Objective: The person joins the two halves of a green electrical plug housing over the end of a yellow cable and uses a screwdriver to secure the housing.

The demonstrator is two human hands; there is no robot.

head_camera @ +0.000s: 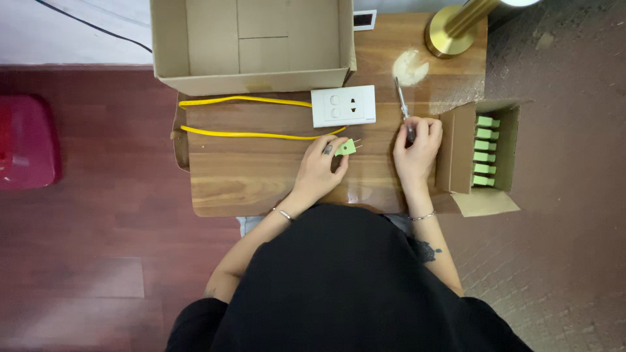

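Two hands were on the wooden table [261,176], and each had something in it. Your left hand [321,171] was pinching a small green plug [346,147] between thumb and fingers, with its two metal prongs pointing off to the right. That plug sat at the end of a yellow cable [248,134], which looped left across the table and doubled back toward the white socket plate [343,105]. The plate lay flat just above your left hand, close to the plug but not touching it as far as I could tell.

Your right hand [417,148] was curled around the handle of a screwdriver [402,104], fingers closed on it, with the thin shaft sticking up and away from you toward the back of the table. The tip ended near a pale round patch [410,67] on the wood, couldn't tell what that patch was.

Right beside that hand, at the table's right edge, a small cardboard box [456,150] stood open with a row of green plugs [486,151] stacked inside, same colour as the one you held. A bigger open cardboard box [171,45] sat at the back left, and a brass lamp base [450,29] stood in the back right corner. You had a thin bracelet on each wrist. Off to the left on the dark red floor there was a red stool [26,140].
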